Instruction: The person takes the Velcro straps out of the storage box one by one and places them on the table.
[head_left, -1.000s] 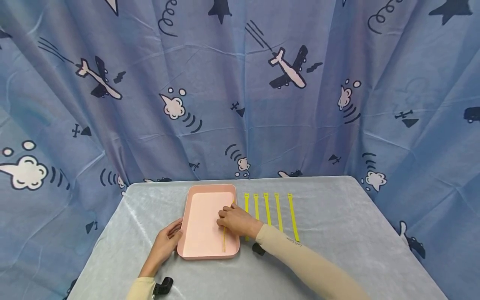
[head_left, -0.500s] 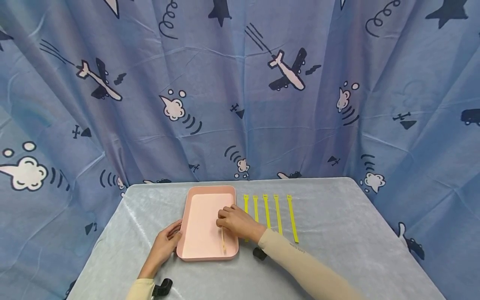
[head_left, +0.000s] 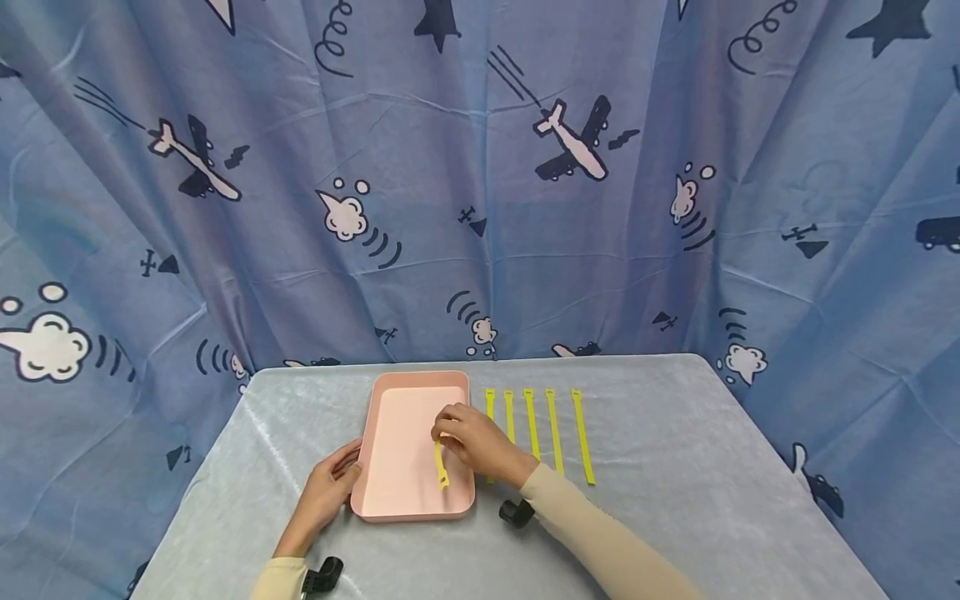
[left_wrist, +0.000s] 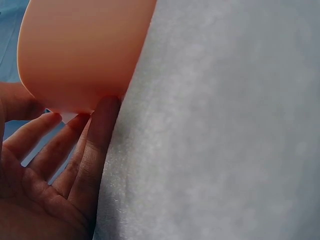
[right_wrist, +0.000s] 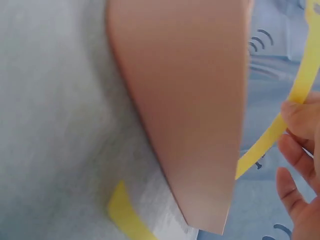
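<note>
In the head view my right hand is over the right part of a pink tray, pinching a yellow cable tie. Its slotted head hangs toward the near end of the tray. The right wrist view shows thumb and finger on the yellow strap, part of which passes behind the tray wall. My left hand is at the tray's left side. In the left wrist view its fairly straight fingers touch the outer wall.
Several more yellow cable ties lie in a row right of the tray, some partly hidden by the right hand and forearm. A grey cloth covers the table. A blue patterned curtain hangs behind it.
The cable tie in my right hand has turned from edge-on to showing its yellow face and slotted head, its near end moving slightly up and left. My left hand keeps its place.
</note>
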